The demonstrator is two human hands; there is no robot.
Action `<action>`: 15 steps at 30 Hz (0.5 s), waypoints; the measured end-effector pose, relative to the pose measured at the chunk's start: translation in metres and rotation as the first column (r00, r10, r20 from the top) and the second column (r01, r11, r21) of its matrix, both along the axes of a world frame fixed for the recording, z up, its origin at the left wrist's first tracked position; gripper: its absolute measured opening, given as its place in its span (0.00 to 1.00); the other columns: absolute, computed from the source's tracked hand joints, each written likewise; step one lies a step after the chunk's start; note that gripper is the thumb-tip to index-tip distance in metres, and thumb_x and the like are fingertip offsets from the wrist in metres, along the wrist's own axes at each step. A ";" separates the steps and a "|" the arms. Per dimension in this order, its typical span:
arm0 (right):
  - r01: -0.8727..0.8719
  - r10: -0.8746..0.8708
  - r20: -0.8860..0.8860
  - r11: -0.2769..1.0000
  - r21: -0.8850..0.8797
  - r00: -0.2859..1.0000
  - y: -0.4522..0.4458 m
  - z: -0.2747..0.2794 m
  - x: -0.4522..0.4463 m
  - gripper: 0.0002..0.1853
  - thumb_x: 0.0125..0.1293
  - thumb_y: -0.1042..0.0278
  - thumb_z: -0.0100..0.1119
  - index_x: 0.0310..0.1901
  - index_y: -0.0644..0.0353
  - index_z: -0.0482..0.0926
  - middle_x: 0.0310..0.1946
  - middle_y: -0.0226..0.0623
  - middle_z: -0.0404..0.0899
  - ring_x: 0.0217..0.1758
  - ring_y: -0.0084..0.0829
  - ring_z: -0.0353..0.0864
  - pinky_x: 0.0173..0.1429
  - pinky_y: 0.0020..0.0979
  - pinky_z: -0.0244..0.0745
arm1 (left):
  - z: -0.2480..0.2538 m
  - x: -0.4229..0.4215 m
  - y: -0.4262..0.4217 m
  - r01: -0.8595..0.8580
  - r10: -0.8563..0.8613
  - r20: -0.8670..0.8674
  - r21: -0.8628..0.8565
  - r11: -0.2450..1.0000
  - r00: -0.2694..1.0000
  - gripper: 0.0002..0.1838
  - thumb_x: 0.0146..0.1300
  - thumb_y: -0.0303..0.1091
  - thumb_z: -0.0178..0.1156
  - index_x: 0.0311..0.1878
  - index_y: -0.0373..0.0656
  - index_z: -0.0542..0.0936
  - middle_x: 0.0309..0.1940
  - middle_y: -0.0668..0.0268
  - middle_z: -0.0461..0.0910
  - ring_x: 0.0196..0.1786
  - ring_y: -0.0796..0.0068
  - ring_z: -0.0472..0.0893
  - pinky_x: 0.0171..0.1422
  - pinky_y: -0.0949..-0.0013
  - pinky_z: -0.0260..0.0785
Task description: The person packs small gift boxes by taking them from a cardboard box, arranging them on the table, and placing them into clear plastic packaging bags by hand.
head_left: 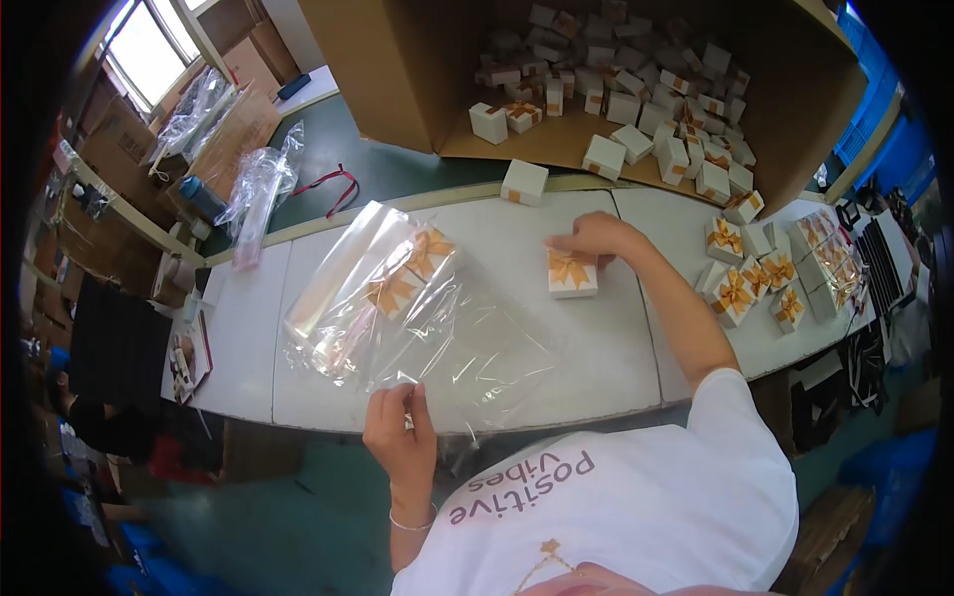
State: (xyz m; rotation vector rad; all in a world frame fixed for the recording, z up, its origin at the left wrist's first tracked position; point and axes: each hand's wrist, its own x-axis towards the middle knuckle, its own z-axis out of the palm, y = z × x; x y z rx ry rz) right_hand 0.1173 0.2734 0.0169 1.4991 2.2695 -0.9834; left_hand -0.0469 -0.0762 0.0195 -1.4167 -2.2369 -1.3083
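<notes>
My left hand (400, 437) pinches the near edge of a clear plastic bag (487, 348) at the front of the table. Inside or beneath the film, two small gift boxes (429, 252) with gold bows lie side by side; I cannot tell which. A stack of clear bags (338, 288) lies flat to their left. On the table to the right, my right hand (601, 238) is closed over the back of a small white gift box (573, 280) with a gold ribbon bow. Its fingertips are partly hidden behind the box.
A large cardboard carton (397, 79) on its side holds many small white boxes. One white box (524, 182) stands in front of it. Several bowed boxes (733, 293) cluster at the right, beside a wrapped pack (827, 260). A red ribbon (333, 184) lies at the back left.
</notes>
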 end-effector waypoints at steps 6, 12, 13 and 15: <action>0.003 0.113 -0.130 0.743 0.670 0.985 0.065 -0.035 -0.068 0.46 0.51 0.43 0.73 0.65 0.63 0.64 0.52 0.50 0.77 0.62 0.45 0.75 0.66 0.41 0.72 | 0.001 0.001 -0.001 -0.028 0.027 -0.029 -0.031 0.999 0.999 0.03 0.61 0.22 0.64 0.34 0.38 0.79 0.24 0.62 0.74 0.25 0.67 0.74 0.28 0.66 0.64; 0.086 0.112 -0.359 0.865 0.494 0.927 0.013 -0.001 -0.003 0.42 0.48 0.53 0.77 0.61 0.58 0.64 0.58 0.47 0.73 0.61 0.44 0.75 0.65 0.39 0.71 | -0.002 -0.002 -0.004 -0.043 0.043 -0.032 -0.010 0.999 0.999 0.03 0.61 0.22 0.64 0.34 0.37 0.78 0.25 0.62 0.74 0.25 0.68 0.73 0.28 0.66 0.64; 0.111 0.108 -0.412 0.874 0.473 0.905 -0.003 0.008 0.018 0.43 0.48 0.54 0.77 0.63 0.57 0.62 0.59 0.46 0.72 0.61 0.42 0.75 0.65 0.37 0.70 | -0.004 -0.003 -0.003 -0.039 0.039 -0.021 -0.002 0.999 0.999 0.03 0.61 0.22 0.64 0.34 0.37 0.78 0.25 0.62 0.74 0.25 0.68 0.73 0.28 0.67 0.64; 0.159 0.047 -0.624 0.950 0.270 0.780 -0.027 0.010 0.055 0.43 0.49 0.57 0.77 0.63 0.56 0.62 0.59 0.43 0.72 0.61 0.39 0.74 0.66 0.36 0.69 | -0.004 -0.002 -0.003 -0.028 0.028 -0.009 -0.001 1.000 1.000 0.03 0.61 0.22 0.64 0.34 0.37 0.78 0.25 0.62 0.74 0.25 0.68 0.73 0.29 0.67 0.64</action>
